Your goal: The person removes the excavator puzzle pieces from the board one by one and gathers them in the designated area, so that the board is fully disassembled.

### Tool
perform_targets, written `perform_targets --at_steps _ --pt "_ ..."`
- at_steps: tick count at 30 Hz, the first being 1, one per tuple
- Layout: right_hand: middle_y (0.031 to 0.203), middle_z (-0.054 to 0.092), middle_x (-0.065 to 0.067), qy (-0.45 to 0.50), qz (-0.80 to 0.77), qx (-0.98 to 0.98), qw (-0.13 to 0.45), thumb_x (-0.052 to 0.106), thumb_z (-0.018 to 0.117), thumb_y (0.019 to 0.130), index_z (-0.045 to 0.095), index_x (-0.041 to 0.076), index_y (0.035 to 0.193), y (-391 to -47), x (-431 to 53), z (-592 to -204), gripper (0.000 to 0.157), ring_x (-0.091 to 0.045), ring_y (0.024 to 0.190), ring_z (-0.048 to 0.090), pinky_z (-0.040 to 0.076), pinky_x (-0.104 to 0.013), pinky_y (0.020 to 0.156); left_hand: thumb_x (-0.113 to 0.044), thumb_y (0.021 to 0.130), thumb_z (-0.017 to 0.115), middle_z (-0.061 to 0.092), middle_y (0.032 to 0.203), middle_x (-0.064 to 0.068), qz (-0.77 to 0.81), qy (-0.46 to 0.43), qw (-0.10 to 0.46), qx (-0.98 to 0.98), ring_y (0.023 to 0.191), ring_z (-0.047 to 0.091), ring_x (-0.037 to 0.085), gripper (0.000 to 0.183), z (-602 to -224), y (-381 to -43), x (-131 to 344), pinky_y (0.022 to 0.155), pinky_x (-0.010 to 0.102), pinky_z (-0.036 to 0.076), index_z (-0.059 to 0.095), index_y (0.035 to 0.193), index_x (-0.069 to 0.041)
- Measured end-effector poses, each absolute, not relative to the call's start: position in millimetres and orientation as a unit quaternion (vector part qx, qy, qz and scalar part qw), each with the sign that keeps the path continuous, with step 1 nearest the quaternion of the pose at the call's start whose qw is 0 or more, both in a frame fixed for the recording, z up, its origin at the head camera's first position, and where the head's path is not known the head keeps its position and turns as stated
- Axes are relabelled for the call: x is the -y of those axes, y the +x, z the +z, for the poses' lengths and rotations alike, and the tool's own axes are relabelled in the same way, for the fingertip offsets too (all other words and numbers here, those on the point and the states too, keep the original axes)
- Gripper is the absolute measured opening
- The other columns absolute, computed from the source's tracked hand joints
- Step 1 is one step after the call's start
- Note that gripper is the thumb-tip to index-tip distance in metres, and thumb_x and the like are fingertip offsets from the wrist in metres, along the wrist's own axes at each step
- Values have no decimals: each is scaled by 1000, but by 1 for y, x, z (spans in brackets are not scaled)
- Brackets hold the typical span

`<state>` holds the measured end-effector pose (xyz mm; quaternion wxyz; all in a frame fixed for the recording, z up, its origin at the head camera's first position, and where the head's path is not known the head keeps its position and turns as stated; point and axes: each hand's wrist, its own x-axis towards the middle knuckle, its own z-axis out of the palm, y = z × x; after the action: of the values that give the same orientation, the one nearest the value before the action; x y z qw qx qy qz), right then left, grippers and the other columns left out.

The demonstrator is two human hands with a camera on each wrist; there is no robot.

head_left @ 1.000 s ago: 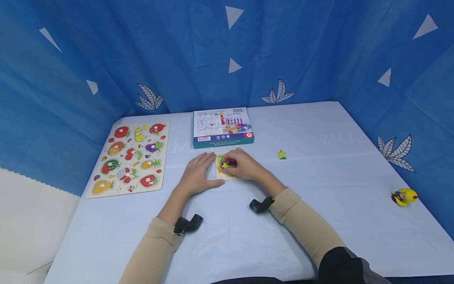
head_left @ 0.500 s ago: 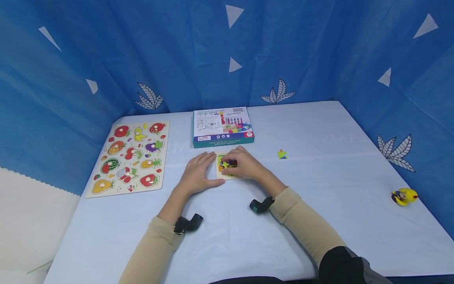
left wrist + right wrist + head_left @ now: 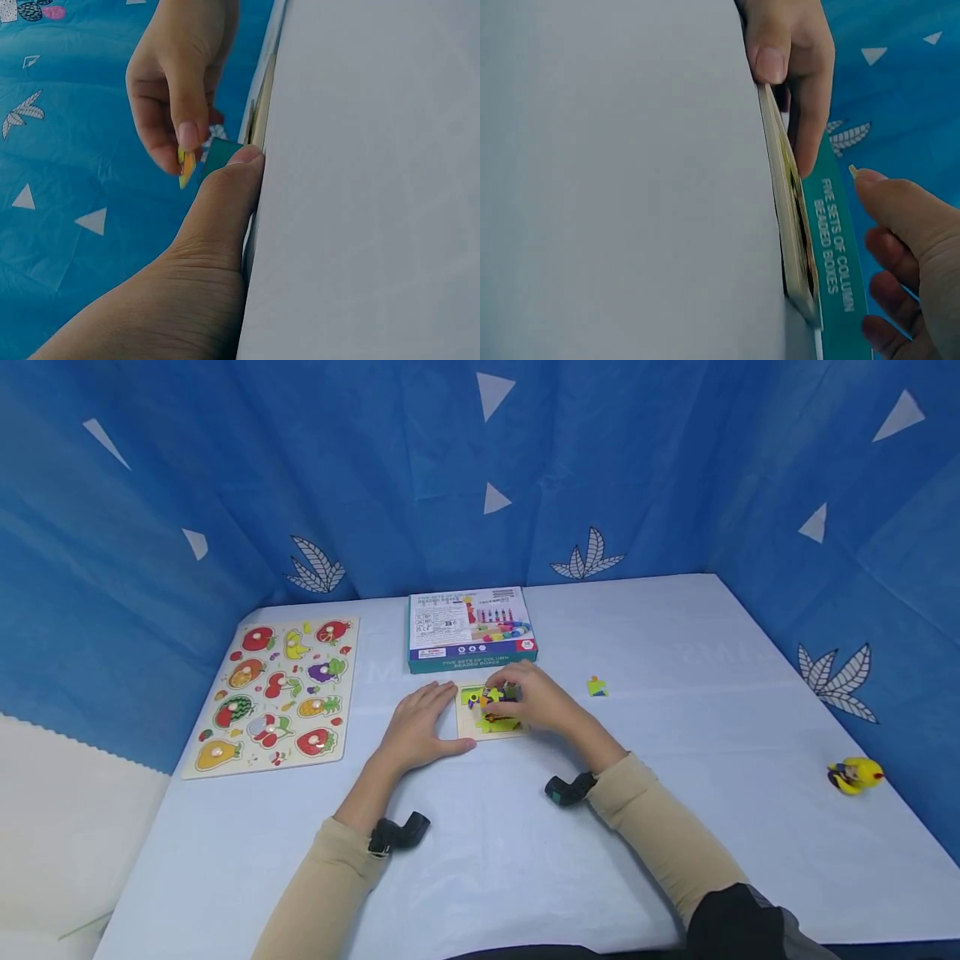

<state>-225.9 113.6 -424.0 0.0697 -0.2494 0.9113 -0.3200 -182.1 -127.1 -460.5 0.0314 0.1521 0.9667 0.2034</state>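
Observation:
A small wooden jigsaw board [image 3: 469,727] with a yellow-green picture lies on the table in the head view. Along its left side rests my left hand [image 3: 422,725], fingers straight, thumb touching the near edge. My right hand [image 3: 538,702] is over the board's right part, hiding some of it. Between thumb and fingers it pinches a yellow jigsaw piece [image 3: 187,169], which the left wrist view shows held up off the board. Only the tip of that piece [image 3: 853,172] shows in the right wrist view. Another yellow-green jigsaw piece [image 3: 597,687] lies on the table to the right.
A beaded-boxes carton [image 3: 472,631] stands just behind the board. To the left lies a fruit peg puzzle [image 3: 300,752]. A yellow toy figure [image 3: 855,775] is near the table's right edge. Blue curtain [image 3: 637,460] surrounds the back and sides.
My right hand has lifted and shifted slightly right with a jigsaw piece pinched in it, uncovering more of the board's picture. The left hand has stayed put.

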Motion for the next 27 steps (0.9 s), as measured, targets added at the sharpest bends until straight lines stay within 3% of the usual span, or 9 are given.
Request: perform_targets --at_steps 7,14,27 --pt "111 64 0 -208 -341 -915 56 35 77 87 68 18 120 -235 -156 -418 38 -19 103 55 53 -36 83 -73 73 69 30 164 -1 204 153 29 -966 154 20 24 105 -463 -182 127 125 54 18 32 156 -21" --pt "114 65 -2 -157 -344 -925 31 34 75 88 68 17 121 -250 -202 -412 38 -21 101 55 52 -34 77 -72 74 70 30 164 0 205 156 26 -966 154 20 24 105 -462 -182 127 125 54 17 32 156 -20" --pt "130 57 -13 -95 -307 -946 45 37 67 94 60 11 133 -280 -251 -417 47 -29 110 52 49 -43 86 -74 74 68 30 164 -1 201 158 27 -966 154 19 23 105 -463 -182 127 125 52 17 32 156 -20"
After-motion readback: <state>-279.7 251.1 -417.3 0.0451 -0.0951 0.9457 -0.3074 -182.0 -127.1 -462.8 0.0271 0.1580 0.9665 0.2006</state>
